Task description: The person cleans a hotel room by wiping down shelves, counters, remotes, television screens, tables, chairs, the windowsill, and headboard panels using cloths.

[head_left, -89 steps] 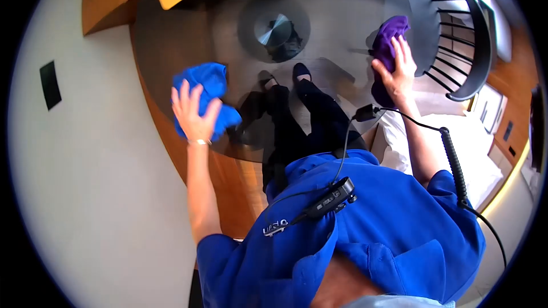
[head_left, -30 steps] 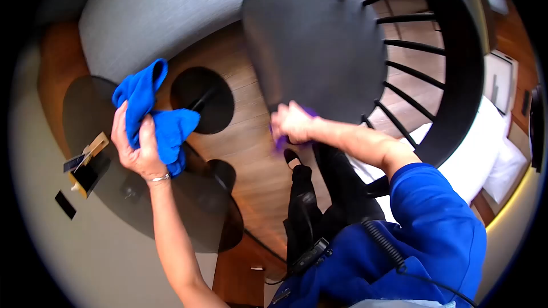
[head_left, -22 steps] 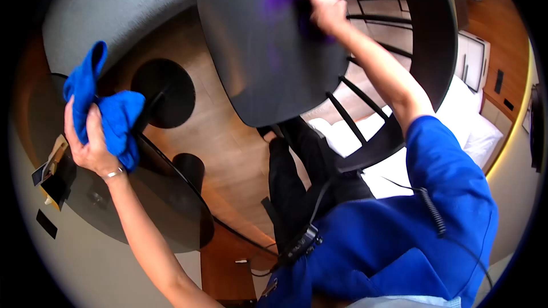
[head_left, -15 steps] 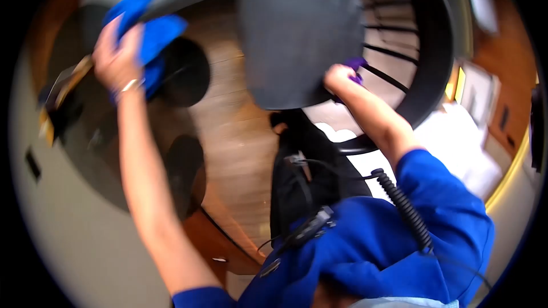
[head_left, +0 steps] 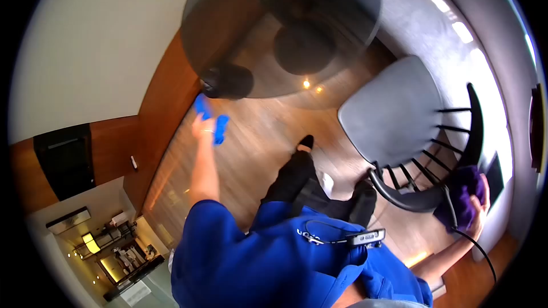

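Head view: wooden floor under chair, see-through tabletop.

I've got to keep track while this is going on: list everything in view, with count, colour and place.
blue cloth: one, in the left hand
purple cloth: one, at the chair's backrest, under the right hand
chair: one, grey seat, black backrest and spindles, right of centre
table: one, dark see-through top, top centre
floor: brown, wood-look, centre
panelling: brown, left
dark recess: one, black, far left
lit shelving: yellowish, lower left, contents too small to count
device: one, black and silver, chest
shirt: one, blue, bottom
trousers: black, centre
left hand: one, left of centre
right hand: one, lower right
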`<action>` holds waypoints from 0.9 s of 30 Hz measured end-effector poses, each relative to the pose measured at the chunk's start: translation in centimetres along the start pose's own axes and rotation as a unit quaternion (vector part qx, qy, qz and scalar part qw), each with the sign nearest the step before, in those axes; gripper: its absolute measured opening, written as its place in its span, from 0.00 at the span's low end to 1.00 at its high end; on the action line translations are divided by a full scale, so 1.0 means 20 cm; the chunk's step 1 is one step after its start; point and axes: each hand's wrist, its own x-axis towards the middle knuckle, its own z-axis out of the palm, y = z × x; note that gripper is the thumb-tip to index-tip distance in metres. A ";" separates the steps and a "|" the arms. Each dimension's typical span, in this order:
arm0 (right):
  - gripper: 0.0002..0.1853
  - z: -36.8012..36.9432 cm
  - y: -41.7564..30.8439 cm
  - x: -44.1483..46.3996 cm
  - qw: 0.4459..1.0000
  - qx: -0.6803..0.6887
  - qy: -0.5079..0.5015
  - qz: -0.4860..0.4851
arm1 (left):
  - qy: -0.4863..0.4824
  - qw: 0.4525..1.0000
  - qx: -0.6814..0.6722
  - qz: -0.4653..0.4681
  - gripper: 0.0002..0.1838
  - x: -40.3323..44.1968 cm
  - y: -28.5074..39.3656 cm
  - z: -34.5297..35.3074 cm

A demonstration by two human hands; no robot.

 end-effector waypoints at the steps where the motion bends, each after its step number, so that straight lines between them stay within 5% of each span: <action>1: 0.32 -0.10 0.04 0.06 1.000 0.012 0.015 -0.012 | 0.024 0.964 0.246 0.098 0.08 -0.09 -0.10 -0.03; 3: 0.32 -0.24 0.20 0.26 0.999 0.033 0.011 -0.020 | -0.231 0.943 0.235 0.055 0.10 -0.28 -0.50 0.00; 4: 0.31 -0.29 0.28 0.39 0.999 0.040 -0.002 -0.017 | -0.371 0.910 0.155 -0.102 0.21 -0.98 -0.39 0.16; 6: 0.31 -0.37 0.43 0.65 0.998 0.052 -0.027 -0.011 | -0.579 0.800 0.147 -0.063 0.27 -1.38 -0.86 0.47; 7: 0.31 -0.39 0.51 0.77 0.997 0.060 -0.037 -0.004 | -0.596 0.743 0.283 0.109 0.30 -1.61 -1.03 0.68; 8: 0.31 -0.40 0.57 0.87 0.997 0.069 -0.045 -0.002 | -0.655 0.746 0.120 -0.002 0.32 -1.78 -1.19 0.80; 9: 0.31 -0.41 0.62 0.97 0.996 0.078 -0.052 0.000 | -0.679 0.734 -0.012 0.022 0.30 -1.96 -1.31 0.95; 11: 0.31 -0.42 0.71 1.14 0.994 0.090 -0.062 0.007 | -0.526 0.845 0.041 -0.092 0.19 -2.36 -1.12 1.06; 13: 0.31 -0.41 0.78 1.24 0.993 0.095 -0.067 0.014 | -0.477 0.838 -0.181 -0.195 0.14 -2.51 -1.06 1.04; 15: 0.30 -0.40 0.87 1.25 0.993 0.095 -0.068 0.014 | -0.453 0.883 -0.083 -0.091 0.19 -2.39 -1.17 1.09; 19: 0.30 -0.30 0.93 1.09 0.997 0.042 -0.070 -0.012 | -0.465 0.873 -0.116 -0.090 0.13 -2.19 -1.08 1.02; 23: 0.30 0.01 0.91 1.06 0.986 -0.057 -0.134 -0.079 | -0.392 0.903 0.142 0.099 0.11 -1.96 -0.67 0.83; 25: 0.25 0.27 0.73 0.91 0.898 -0.273 -0.105 -0.330 | -0.352 0.931 0.072 0.068 0.12 -1.78 -0.69 0.72; 26: 0.23 0.41 0.70 0.90 0.972 -0.085 -0.117 -0.183 | -0.302 0.942 0.069 0.132 0.12 -1.70 -0.74 0.68; 27: 0.21 0.55 0.66 0.89 0.986 0.105 -0.125 -0.018 | -0.219 0.976 0.012 0.012 0.12 -1.81 -0.66 0.68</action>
